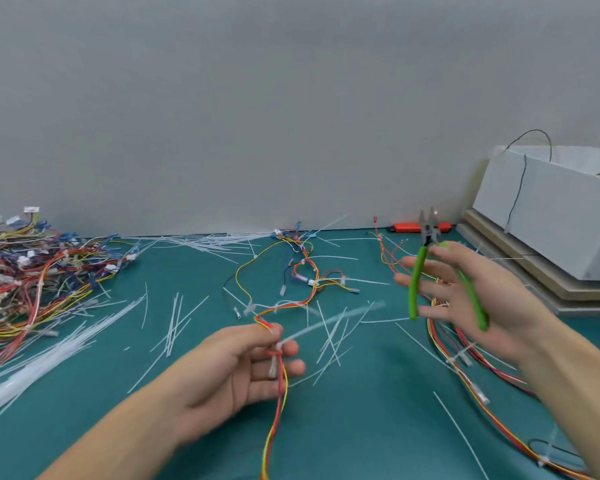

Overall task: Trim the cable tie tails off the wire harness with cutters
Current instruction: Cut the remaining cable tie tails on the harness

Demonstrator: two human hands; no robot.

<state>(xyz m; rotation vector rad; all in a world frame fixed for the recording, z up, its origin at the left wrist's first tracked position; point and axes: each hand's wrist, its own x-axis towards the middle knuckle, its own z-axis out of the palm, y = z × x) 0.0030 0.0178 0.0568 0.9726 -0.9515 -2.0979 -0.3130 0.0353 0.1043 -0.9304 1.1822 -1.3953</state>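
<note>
The wire harness [280, 355] is pinched in the left hand [243, 368], its tie tail [329, 322] pointing rightward; green cutters [430, 271] are held loosely in the right hand [471, 299], fingers spread, well apart.

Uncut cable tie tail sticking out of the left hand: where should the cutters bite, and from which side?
Bite at the base of the cable tie tail, just right of the left hand pinching the wire harness. Come from the right, where the right hand holds the cutters; the tail points that way, unobstructed.

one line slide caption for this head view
Left hand pinches a wire harness while right hand holds green cutters open above it.
</note>
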